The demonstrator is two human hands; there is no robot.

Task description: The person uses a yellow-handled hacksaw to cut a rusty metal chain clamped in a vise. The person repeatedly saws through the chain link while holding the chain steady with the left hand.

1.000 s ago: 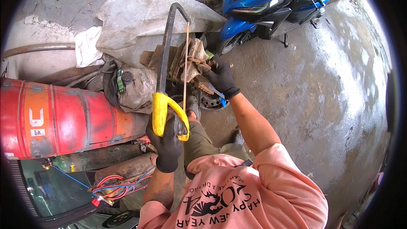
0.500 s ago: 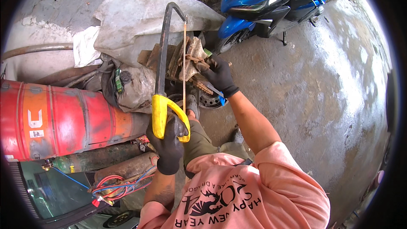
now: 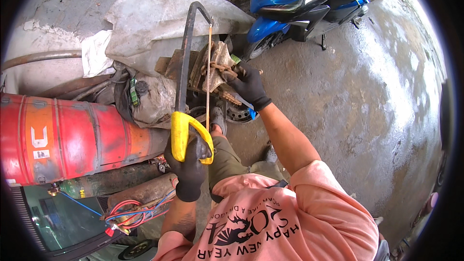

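Left hand, gloved, is wrapped tight around the yellow handle of a hacksaw; right hand, also gloved, is farther out and to the right, closed on one end of a rusty metal piece. So the hands are apart, one on the tool and one on the work. That rusty piece sits straight ahead, against a brown, block-like lump that might be a vise, can't tell for sure. Saw blade crosses just left of the right fingers, though from up here I can't tell if it's biting.

My two cents: long, even strokes straight near to far, frame upright so the blade doesn't twist, pressure on the cutting stroke only. Pin the piece hard with the right hand, but tuck those fingertips back, they're close to the blade line. Go light near the end of a cut.

Watch your feet too: a shoe is just below the work, beside a small wheel. Red drum is off left, blue motorbike far right, so elbow room's better on the right.
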